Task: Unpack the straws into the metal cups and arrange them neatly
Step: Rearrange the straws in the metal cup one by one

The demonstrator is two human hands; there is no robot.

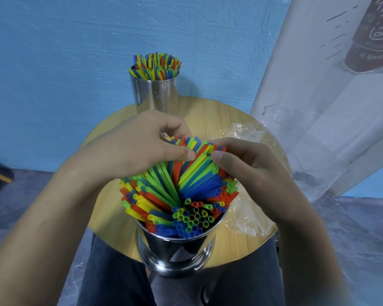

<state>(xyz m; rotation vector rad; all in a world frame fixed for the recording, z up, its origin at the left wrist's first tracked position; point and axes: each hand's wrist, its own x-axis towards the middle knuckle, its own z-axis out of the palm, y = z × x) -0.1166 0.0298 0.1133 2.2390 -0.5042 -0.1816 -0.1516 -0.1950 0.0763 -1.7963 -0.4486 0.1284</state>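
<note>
The straws (175, 191) stand in the near cup (177, 250), which sits at the near edge of the round table (241, 246), and both hands meet over the far side of the bunch. The left hand (137, 146) comes in from the left with its thumb pressed on the straw tops and its fingers curled over the far tips. The right hand (248, 164) mirrors it from the right, thumb on the tops just beside the left thumb. Its fingers are bent down behind the bunch, where they are mostly hidden, so they seem to grip the straws rather than merely rest on them. The straws are red, yellow, green and blue. They fan outward, leaning left, right and away from the camera, while a tight cluster at the near rim stands straight with its open ends facing up. The cup is shiny metal and flares at its base. A far cup (155, 93), also metal, stands at the table's far edge, well apart from the hands, packed with a second bunch (157, 66) standing fairly upright. Crumpled clear wrap (250, 138) lies on the table's right side, just beside the right hand.
</note>
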